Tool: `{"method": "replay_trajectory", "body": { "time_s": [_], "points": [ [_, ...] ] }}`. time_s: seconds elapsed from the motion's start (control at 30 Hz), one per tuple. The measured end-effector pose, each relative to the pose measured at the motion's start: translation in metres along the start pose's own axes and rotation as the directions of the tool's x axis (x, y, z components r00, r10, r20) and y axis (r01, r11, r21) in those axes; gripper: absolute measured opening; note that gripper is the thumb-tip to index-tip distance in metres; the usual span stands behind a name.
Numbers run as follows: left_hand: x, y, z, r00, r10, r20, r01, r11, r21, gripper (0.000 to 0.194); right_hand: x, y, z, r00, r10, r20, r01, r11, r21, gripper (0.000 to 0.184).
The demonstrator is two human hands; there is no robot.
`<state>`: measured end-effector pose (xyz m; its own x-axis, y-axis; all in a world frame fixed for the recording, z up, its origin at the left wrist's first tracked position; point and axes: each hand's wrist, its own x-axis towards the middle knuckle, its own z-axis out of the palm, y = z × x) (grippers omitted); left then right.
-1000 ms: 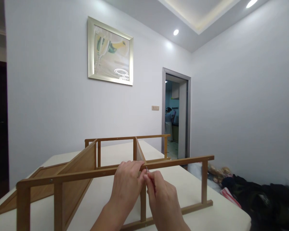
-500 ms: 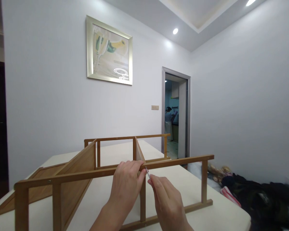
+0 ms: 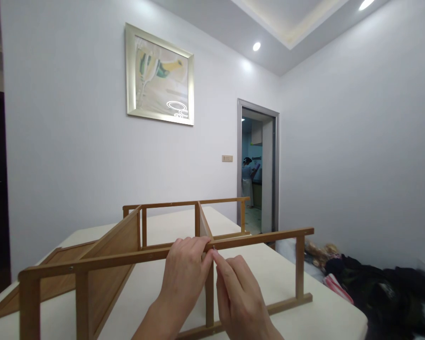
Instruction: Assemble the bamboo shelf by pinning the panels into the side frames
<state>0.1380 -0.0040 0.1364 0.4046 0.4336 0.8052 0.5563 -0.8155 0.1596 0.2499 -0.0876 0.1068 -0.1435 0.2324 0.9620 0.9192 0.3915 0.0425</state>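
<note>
A wooden shelf unit point(image 3: 262, 238) lies on its side on the cream table. My left hand point(image 3: 185, 271) is wrapped round its near rail, where a shelf meets it, thumb below and fingers over the top. Just right of that thumb, my right hand point(image 3: 242, 295) is closed, with thumb and forefinger pinched together at the rail's front face. A small bit of shiny metal point(image 3: 214, 248) shows at the fingertips against the rail; it belongs to a thin hex key that the fingers mostly hide. Farther left, a bolt head point(image 3: 71, 268) sits in the same rail.
The cream tabletop point(image 3: 333, 302) spreads under the unit, its rounded corner at right. Dark clothes point(image 3: 382, 288) are heaped beyond it. A framed picture point(image 3: 159, 73) hangs on the wall. Through a doorway point(image 3: 258, 165) a person stands in another room.
My right hand has moved up and left to the rail, and its fingers now cover most of the hex key. My left hand keeps its hold.
</note>
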Motion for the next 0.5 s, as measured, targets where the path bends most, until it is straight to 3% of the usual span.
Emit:
{"method": "replay_trajectory", "body": {
  "time_s": [0.2, 0.5],
  "points": [
    [0.001, 0.0, 0.0, 1.0, 0.007, -0.004, -0.007, 1.0, 0.015, 0.015, 0.003, -0.005, 0.0, 0.966, 0.257, -0.004, -0.245, 0.924, 0.295, 0.022],
    [0.001, 0.002, -0.002, 0.999, -0.025, 0.025, 0.026, 1.0, -0.006, 0.015, 0.01, -0.002, -0.012, 0.95, 0.257, 0.176, -0.307, 0.866, 0.394, 0.022]
  ]
}}
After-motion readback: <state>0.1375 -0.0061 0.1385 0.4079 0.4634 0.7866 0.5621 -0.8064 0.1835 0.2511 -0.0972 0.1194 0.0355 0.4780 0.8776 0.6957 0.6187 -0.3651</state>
